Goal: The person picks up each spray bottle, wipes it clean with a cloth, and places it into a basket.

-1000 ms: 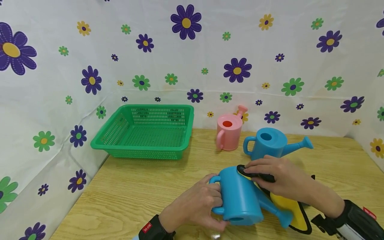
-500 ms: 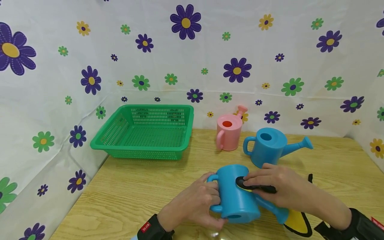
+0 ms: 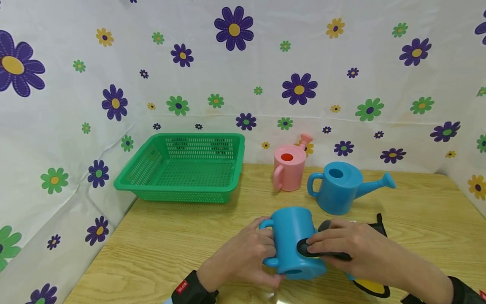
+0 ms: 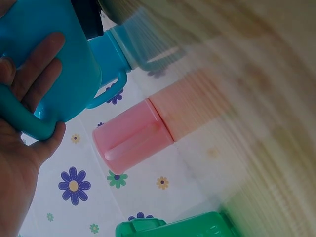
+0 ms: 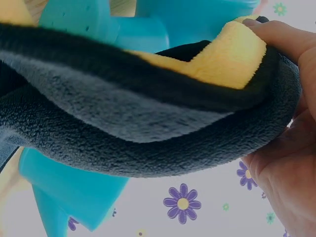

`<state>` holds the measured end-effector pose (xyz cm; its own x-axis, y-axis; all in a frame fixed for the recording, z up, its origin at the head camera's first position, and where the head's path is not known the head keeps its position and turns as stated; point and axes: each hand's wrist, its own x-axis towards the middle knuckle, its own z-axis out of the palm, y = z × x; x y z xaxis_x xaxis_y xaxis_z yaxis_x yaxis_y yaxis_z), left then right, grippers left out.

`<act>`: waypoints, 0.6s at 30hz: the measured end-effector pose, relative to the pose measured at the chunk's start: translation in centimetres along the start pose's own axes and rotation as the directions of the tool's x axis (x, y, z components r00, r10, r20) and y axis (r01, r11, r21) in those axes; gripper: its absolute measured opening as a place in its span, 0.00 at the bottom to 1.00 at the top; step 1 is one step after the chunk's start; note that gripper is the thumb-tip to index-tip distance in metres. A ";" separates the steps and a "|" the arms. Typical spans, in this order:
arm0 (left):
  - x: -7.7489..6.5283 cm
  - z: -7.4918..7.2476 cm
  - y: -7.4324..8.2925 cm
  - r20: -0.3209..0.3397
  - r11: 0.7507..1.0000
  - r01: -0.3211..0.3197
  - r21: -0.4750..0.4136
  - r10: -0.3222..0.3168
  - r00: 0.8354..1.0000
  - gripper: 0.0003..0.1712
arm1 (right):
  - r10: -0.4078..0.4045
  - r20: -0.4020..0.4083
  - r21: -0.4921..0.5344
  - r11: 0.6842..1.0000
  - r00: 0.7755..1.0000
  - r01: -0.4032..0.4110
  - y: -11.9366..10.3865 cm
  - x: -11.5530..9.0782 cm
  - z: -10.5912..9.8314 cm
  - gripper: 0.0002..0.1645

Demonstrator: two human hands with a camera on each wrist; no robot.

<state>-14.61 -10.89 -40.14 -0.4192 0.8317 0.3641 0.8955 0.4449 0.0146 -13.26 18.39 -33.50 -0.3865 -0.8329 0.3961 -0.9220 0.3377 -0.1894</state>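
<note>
In the head view, my left hand (image 3: 252,253) holds a blue watering can (image 3: 290,230) by its handle. The can is tipped over, with its top opening facing toward me. Left wrist fingers reach through the handle and lie against the can's wall. My right hand (image 3: 355,245) pinches a folded cloth (image 5: 148,133), dark grey on one side and yellow on the other with black edging, pressing it to the can's side. Part of the cloth hangs down by the spout, whose sprinkler head (image 5: 76,19) appears in the right wrist view. My right hand hides most of the spout in the head view.
Behind my hands stand a second blue watering can (image 3: 338,190) and a pink watering can (image 3: 289,169), both upright. A green plastic basket (image 3: 182,188) sits at the back left of the wooden table (image 3: 171,236). A flowered sheet (image 3: 212,63) hangs behind.
My right hand has slid the cloth along the can's side, from its far end toward me. The held can has shifted slightly left, with my left hand still on its handle.
</note>
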 end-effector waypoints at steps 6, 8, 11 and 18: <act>-0.2 -0.1 -0.1 -0.019 1.000 0.014 0.021 -0.013 1.000 0.24 | -0.024 -0.010 -0.016 1.000 1.000 0.024 -0.7 -0.1 -0.1 0.26; -0.3 -0.1 -0.2 -0.024 0.999 0.016 0.029 -0.015 1.000 0.25 | -0.038 -0.019 -0.021 0.999 0.999 0.038 -0.8 -0.1 -0.1 0.27; -0.4 -0.1 -0.3 -0.028 1.000 0.019 0.023 -0.019 0.999 0.26 | -0.053 -0.026 -0.022 0.998 0.998 0.052 -0.9 -0.2 -0.1 0.25; -0.6 -0.3 -0.6 -0.051 1.000 -0.001 0.028 0.003 0.999 0.25 | -0.065 -0.049 -0.026 0.998 0.997 0.063 -0.9 -0.3 0.0 0.12</act>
<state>-14.88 -11.73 -40.10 -0.4086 0.8147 0.4114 0.8914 0.4530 -0.0118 -12.32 18.32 -33.45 -0.3268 -0.8304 0.4513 -0.9449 0.2955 -0.1406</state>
